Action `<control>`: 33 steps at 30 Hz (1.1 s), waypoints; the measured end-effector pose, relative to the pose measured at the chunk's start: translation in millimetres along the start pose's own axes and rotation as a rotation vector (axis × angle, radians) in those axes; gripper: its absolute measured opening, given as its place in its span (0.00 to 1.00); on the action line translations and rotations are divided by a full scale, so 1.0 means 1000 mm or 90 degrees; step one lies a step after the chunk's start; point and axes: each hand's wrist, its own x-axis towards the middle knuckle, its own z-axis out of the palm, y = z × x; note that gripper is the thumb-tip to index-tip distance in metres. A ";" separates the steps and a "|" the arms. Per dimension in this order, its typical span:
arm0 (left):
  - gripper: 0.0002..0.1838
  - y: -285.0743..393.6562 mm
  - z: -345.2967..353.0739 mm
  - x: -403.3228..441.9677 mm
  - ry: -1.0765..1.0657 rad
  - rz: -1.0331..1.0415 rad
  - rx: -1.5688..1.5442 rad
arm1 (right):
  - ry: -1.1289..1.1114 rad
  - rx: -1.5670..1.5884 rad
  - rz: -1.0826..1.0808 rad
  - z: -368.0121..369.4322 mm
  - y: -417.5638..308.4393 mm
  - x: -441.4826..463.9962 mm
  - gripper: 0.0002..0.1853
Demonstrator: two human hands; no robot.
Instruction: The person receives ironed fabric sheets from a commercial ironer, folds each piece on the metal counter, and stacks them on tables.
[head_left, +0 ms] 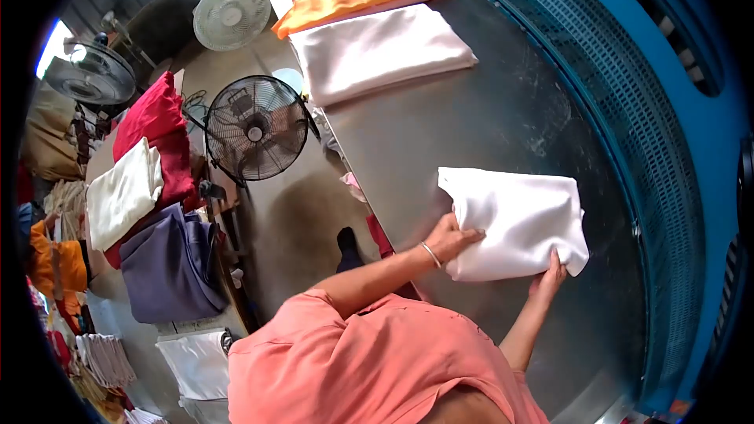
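Observation:
A folded white cloth [514, 216] lies on or just above the dark metal table, near the blue machine. At its left edge my left hand [454, 239], with a bangle on the wrist, grips the fabric, its thumb resting on top. My right hand [551, 273] pinches the near right edge, thumb above and the other fingers hidden beneath. Farther along the same table is a thicker folded pile of white fabric [385, 51], with an orange cloth [353, 0] behind it.
A blue machine [620, 71] with a perforated panel borders the metal table [393, 141] on the right. A black fan [255, 132] and a pale fan [232, 14] stand left. Red cloth [157, 137], cream cloth [126, 192] and purple cloth [169, 267] lie on another table.

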 end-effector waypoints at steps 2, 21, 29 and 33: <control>0.12 0.052 -0.036 0.002 -0.002 0.015 -0.013 | -0.066 0.012 -0.074 0.053 -0.005 0.020 0.23; 0.20 0.174 -0.388 0.018 0.656 0.514 0.180 | -0.440 -0.122 0.123 0.472 0.136 0.091 0.23; 0.24 0.047 -0.523 -0.133 0.969 0.124 -0.152 | -0.596 -0.221 0.080 0.427 0.110 0.035 0.19; 0.35 0.045 -0.575 -0.168 1.058 0.140 -0.249 | -0.755 -0.288 0.373 0.431 0.087 -0.098 0.16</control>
